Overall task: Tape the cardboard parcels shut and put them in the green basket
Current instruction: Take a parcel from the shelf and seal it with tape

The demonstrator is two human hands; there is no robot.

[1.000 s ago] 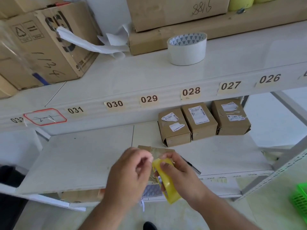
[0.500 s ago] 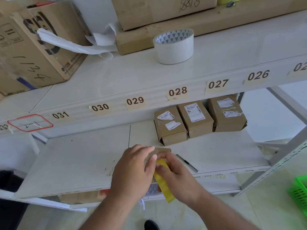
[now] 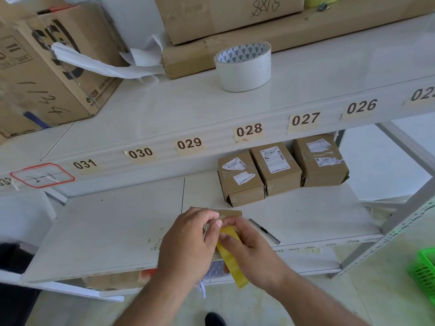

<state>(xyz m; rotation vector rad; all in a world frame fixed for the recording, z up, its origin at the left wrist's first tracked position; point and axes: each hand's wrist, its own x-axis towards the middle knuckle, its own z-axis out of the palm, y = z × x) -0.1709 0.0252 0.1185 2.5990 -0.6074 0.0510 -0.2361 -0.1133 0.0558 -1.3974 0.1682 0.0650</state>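
Observation:
A small cardboard parcel (image 3: 231, 213) lies on the lower white shelf (image 3: 117, 231), mostly hidden behind my hands. My right hand (image 3: 249, 252) grips a yellow roll of clear tape (image 3: 231, 260) edge-on. My left hand (image 3: 190, 245) pinches the free end of the tape just above the roll, over the parcel. Three more brown parcels (image 3: 282, 170) with white labels stand side by side at the back of the same shelf. A corner of the green basket (image 3: 423, 271) shows on the floor at the far right.
A pen-like tool (image 3: 264, 231) lies on the shelf right of my hands. A wide white tape roll (image 3: 243, 67) stands on the upper shelf among large cardboard boxes (image 3: 58, 67). Numbered labels run along the upper shelf's front edge. Metal shelf posts stand at the right.
Both hands moved down and forward onto the parcel. The tape roll turned from showing its ring to edge-on. The view shifted slightly left.

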